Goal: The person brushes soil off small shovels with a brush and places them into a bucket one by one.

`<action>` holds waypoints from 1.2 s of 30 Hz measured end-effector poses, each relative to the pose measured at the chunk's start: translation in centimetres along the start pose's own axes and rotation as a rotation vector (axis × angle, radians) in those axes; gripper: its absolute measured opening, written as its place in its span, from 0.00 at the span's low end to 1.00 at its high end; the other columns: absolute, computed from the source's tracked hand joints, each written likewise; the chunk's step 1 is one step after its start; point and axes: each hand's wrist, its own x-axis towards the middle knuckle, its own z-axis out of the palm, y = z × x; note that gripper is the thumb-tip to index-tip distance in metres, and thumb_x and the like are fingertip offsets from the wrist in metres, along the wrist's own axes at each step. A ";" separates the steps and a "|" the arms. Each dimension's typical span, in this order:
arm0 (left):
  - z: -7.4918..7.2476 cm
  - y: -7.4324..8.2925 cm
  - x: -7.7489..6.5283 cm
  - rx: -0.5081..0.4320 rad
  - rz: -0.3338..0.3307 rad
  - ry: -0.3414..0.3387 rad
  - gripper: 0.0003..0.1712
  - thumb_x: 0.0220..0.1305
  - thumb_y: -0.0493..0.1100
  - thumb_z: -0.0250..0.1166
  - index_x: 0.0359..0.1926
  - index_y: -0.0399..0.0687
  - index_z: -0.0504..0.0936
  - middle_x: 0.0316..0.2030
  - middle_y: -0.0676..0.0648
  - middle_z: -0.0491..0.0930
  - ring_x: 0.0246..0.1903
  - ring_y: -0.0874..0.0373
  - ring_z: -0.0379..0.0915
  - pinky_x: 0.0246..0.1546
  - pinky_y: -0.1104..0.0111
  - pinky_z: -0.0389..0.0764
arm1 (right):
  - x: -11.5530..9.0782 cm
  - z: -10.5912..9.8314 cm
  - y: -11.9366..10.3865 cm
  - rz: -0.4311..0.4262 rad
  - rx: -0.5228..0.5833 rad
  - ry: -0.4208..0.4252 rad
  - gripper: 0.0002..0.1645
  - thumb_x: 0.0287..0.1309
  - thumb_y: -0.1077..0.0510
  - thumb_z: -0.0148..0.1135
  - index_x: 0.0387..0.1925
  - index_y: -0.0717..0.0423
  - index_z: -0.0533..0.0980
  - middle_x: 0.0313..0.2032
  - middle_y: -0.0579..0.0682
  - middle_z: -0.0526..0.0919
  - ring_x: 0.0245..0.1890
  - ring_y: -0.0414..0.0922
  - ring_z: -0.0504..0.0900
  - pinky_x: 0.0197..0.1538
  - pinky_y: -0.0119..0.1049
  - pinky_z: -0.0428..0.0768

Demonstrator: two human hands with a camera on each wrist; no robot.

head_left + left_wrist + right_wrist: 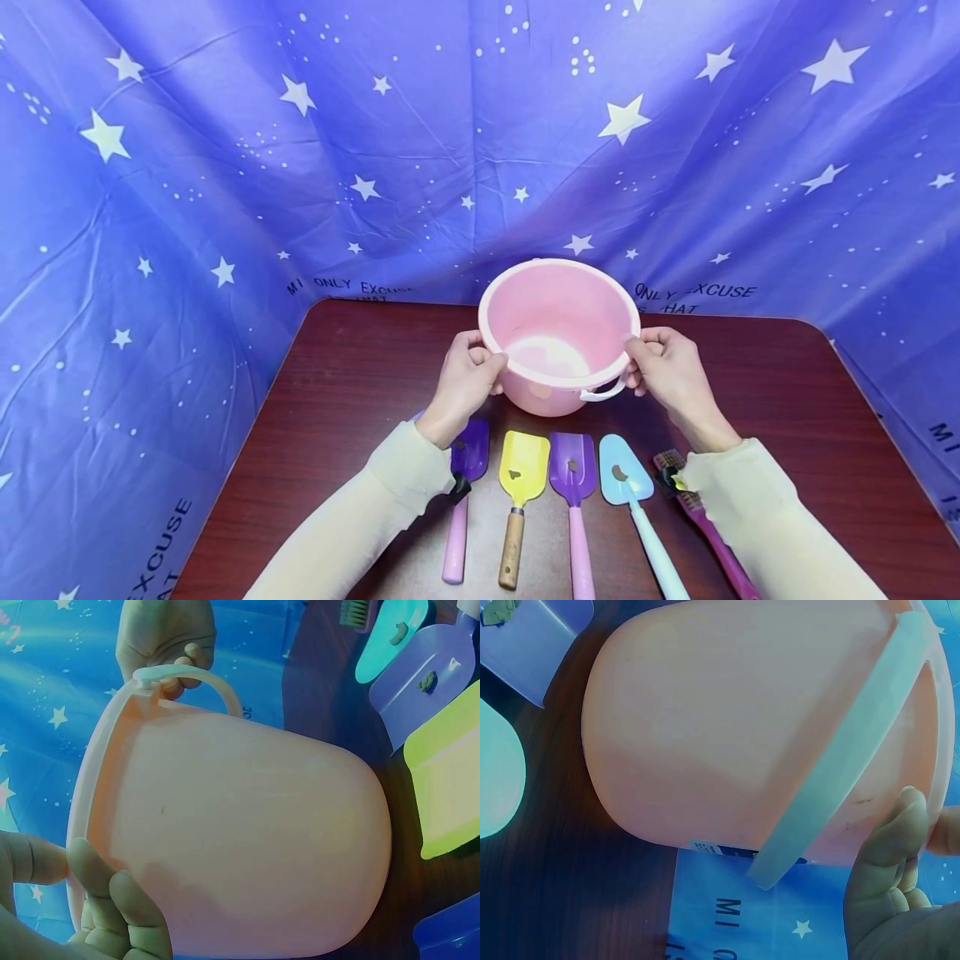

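Both hands are on one thing from where I stand: the left hand (468,375) pinches the near-left part of the rim and the right hand (670,367) pinches the right part, each with the thumb on one side and fingers curled to the other. Between them is a deep, round, pale pink plastic bucket (536,402), its mouth facing up and a little toward the person, near the far edge of the worktop; I can't tell whether its base is touching down. A white curved carrying handle (597,395) hangs at the bucket's near right side, just beside the right hand. Cream long sleeves (337,525) cover the forearms. Below the bucket, in a row from left to right, lie a deep purple scoop with a pink handle (477,446), partly hidden by the left sleeve, a yellow scoop with a wooden handle (527,458), a second purple scoop with a pink handle (563,450), a light blue pointed trowel (648,533), and a magenta-handled bristle brush (708,529) partly behind the right sleeve. Under them spreads the dark reddish-brown wood-grain worktop (360,367), and beyond it hangs blue-violet cloth printed with white stars (420,125).
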 end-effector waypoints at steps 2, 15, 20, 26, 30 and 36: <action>0.0 0.0 0.0 0.000 -0.003 -0.002 0.27 0.56 0.32 0.58 0.58 0.35 0.63 0.21 0.49 0.72 0.13 0.61 0.67 0.21 0.72 0.71 | 0.0 0.0 0.0 -0.001 0.002 0.001 0.22 0.65 0.56 0.53 0.49 0.73 0.66 0.19 0.46 0.78 0.14 0.40 0.77 0.19 0.34 0.77; -0.1 0.3 0.0 0.013 -0.001 -0.003 0.28 0.57 0.31 0.58 0.59 0.32 0.62 0.20 0.49 0.72 0.14 0.61 0.67 0.22 0.72 0.71 | -0.1 0.1 -0.1 -0.009 -0.002 0.001 0.21 0.65 0.57 0.53 0.48 0.73 0.66 0.18 0.45 0.78 0.13 0.39 0.76 0.18 0.35 0.77; -0.2 0.3 -0.2 0.017 0.008 0.007 0.28 0.55 0.32 0.59 0.58 0.35 0.64 0.20 0.50 0.73 0.14 0.61 0.67 0.22 0.72 0.72 | -0.1 0.1 -0.1 -0.014 0.001 -0.002 0.22 0.65 0.56 0.53 0.48 0.73 0.66 0.18 0.45 0.78 0.13 0.39 0.76 0.18 0.35 0.77; -0.2 0.4 -0.3 0.037 0.007 0.017 0.27 0.55 0.33 0.59 0.57 0.35 0.64 0.22 0.45 0.76 0.15 0.61 0.68 0.22 0.72 0.72 | -0.1 0.0 -0.1 -0.017 -0.006 -0.004 0.23 0.65 0.55 0.54 0.48 0.73 0.68 0.18 0.47 0.78 0.13 0.39 0.77 0.18 0.35 0.77; -0.3 0.3 -0.3 0.041 0.002 0.022 0.27 0.56 0.34 0.59 0.58 0.34 0.65 0.21 0.47 0.76 0.16 0.61 0.70 0.22 0.73 0.73 | -0.1 -0.3 0.1 -0.017 -0.007 -0.002 0.24 0.65 0.53 0.54 0.49 0.72 0.69 0.19 0.48 0.78 0.14 0.40 0.77 0.19 0.36 0.78; -0.5 0.2 -0.5 0.028 -0.007 0.024 0.25 0.59 0.36 0.60 0.56 0.33 0.67 0.22 0.48 0.76 0.18 0.62 0.72 0.24 0.72 0.76 | -0.4 -0.9 0.5 -0.015 -0.001 0.020 0.22 0.66 0.50 0.55 0.46 0.68 0.71 0.18 0.47 0.77 0.13 0.41 0.77 0.19 0.36 0.78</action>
